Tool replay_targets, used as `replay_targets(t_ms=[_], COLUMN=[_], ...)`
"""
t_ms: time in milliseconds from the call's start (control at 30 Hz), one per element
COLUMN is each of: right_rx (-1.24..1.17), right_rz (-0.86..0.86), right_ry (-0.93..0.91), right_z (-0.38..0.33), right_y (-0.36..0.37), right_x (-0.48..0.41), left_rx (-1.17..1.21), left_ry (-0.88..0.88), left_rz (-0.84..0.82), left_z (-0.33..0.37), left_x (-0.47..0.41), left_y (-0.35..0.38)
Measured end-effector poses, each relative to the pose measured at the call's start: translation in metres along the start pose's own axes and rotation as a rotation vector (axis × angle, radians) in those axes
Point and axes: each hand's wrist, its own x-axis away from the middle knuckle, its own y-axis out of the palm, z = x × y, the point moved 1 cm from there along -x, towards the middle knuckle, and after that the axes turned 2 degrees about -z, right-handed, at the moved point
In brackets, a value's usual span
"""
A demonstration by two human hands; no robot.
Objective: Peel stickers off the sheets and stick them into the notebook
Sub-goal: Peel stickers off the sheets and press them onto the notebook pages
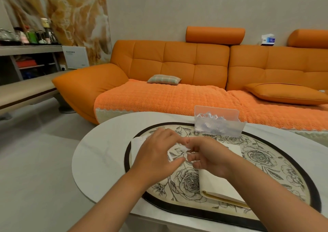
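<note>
Clear sheet [175, 153], held over open notebook [221, 185]. Left hand [156, 153]: grip pinched on sheet edge, likely to steady it. Right hand [209, 157]: grip narrow, fingertips on sheet's top, apparently picking at a sticker. Holder [218, 125] of spare sheets stands behind notebook, on table [99, 160].

A small sticker sheet [177, 151], clear with pale whitish shapes, is held just above the desk [99, 169], pinched between the left hand [156, 153] and the right hand [211, 159]. Beneath them a cream notebook [220, 185] lies flat on the flowered mat [266, 160], its thick page edge showing at the near right.
</note>
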Motion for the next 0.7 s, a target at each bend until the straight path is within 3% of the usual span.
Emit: replay_targets(t_ms=[133,300,400,500,700], right_rx=[-0.079,-0.295,-0.063,0.117,0.184], right_rz=[-0.096,-0.116,0.076,0.207,0.290], right_ry=[0.077,0.091,-0.076,-0.214,-0.283], right_z=[0.000,-0.006,-0.007,-0.007,-0.006], right_y=[-0.009,-0.029,-0.044,-0.053,-0.068], right_x=[0.001,0.009,0.010,0.013,0.018], left_rx=[0.042,0.645,0.931,1.039,1.061], left_ry=[-0.019,-0.662,-0.889,-0.951,-0.919], left_rz=[0.109,0.201,0.220,0.169,0.106], left_z=[0.004,0.018,0.024,0.031,0.048], left_x=[-0.009,-0.024,-0.031,-0.037,-0.050], left_y=[0.007,0.016,0.025,0.037,0.060])
